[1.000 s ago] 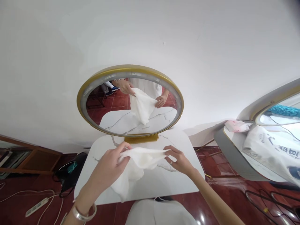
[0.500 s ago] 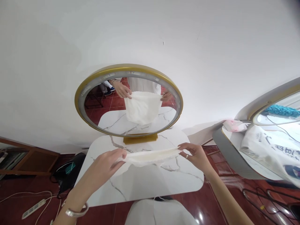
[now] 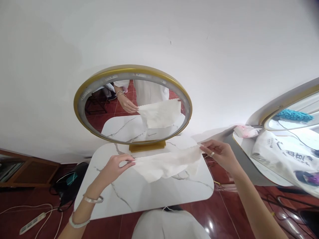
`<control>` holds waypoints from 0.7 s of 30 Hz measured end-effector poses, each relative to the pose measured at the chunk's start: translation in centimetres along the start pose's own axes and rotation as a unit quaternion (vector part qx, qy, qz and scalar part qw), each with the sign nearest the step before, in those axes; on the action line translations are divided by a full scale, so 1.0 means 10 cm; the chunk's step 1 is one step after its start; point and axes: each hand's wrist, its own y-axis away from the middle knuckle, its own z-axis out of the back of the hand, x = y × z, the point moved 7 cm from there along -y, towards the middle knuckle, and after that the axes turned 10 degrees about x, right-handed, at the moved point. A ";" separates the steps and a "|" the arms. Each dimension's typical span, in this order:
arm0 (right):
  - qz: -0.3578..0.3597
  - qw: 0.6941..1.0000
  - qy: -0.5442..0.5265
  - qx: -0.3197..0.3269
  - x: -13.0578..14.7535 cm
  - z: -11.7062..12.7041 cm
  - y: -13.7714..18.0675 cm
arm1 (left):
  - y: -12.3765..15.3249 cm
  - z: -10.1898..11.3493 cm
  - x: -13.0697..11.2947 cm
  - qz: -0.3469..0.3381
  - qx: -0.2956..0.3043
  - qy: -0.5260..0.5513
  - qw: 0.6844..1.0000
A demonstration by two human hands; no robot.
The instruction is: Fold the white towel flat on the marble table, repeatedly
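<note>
A thin white cloth (image 3: pixel 164 165) with a zigzag-cut edge is stretched between my hands above a white marbled table (image 3: pixel 112 199). My left hand (image 3: pixel 117 167), with bangles on the wrist, pinches its left corner between thumb and fingers. With a ring on one finger, my right hand (image 3: pixel 220 154) grips the opposite corner, held higher and farther out past the table's right side. The cloth's lower part hangs in loose folds. Behind it stands an oval mirror with a gold rim (image 3: pixel 134 68) on a gold base (image 3: pixel 147 146), reflecting the cloth and a hand.
On the right, a second table (image 3: pixel 239 146) bears a printed white cloth (image 3: pixel 281 152), a pink-and-white packet (image 3: pixel 246 131) and another mirror (image 3: pixel 266 121). Lower left are a black bag (image 3: pixel 68 186) and a power strip (image 3: pixel 32 224) with cords on the red tiled floor.
My right hand has moved right and up, drawing the cloth wider and slanting its upper edge. My left hand has shifted slightly; both still pinch the corners. The view has shifted a little.
</note>
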 end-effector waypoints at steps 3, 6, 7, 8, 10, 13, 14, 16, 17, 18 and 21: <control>0.004 0.999 0.011 -0.030 0.10 0.24 0.26 | 0.18 0.11 -0.22 0.008 0.007 0.005 1.000; -0.018 1.000 0.004 -0.021 0.23 0.39 0.64 | 0.45 0.19 -0.45 0.019 0.022 -0.026 0.999; -0.026 1.000 -0.007 -0.013 0.27 0.41 0.76 | 0.53 0.21 -0.51 0.018 0.025 -0.030 0.999; -0.034 0.999 -0.021 -0.013 0.31 0.43 0.85 | 0.59 0.22 -0.56 0.018 0.027 -0.028 0.999; -0.041 0.997 -0.052 -0.043 0.37 0.49 0.95 | 0.63 0.25 -0.62 0.027 0.026 -0.006 0.999; -0.033 0.991 -0.074 -0.110 0.36 0.56 0.80 | 0.44 0.28 -0.65 0.051 -0.005 0.035 0.998; -0.030 0.990 -0.072 -0.118 0.31 0.56 0.66 | 0.31 0.28 -0.65 0.052 -0.025 0.049 0.997; -0.020 0.990 -0.065 -0.127 0.13 0.53 0.34 | -0.01 0.22 -0.63 0.045 -0.089 0.081 0.992; -0.009 0.990 -0.061 -0.126 0.01 0.49 0.18 | -0.17 0.16 -0.60 0.036 -0.128 0.096 0.986; 0.011 0.990 -0.058 -0.125 -0.14 0.44 0.02 | -0.33 0.05 -0.55 0.024 -0.168 0.107 0.980; 0.086 0.990 0.002 -0.114 -0.66 0.15 -0.28 | -0.76 -0.50 -0.38 -0.031 -0.215 0.060 0.974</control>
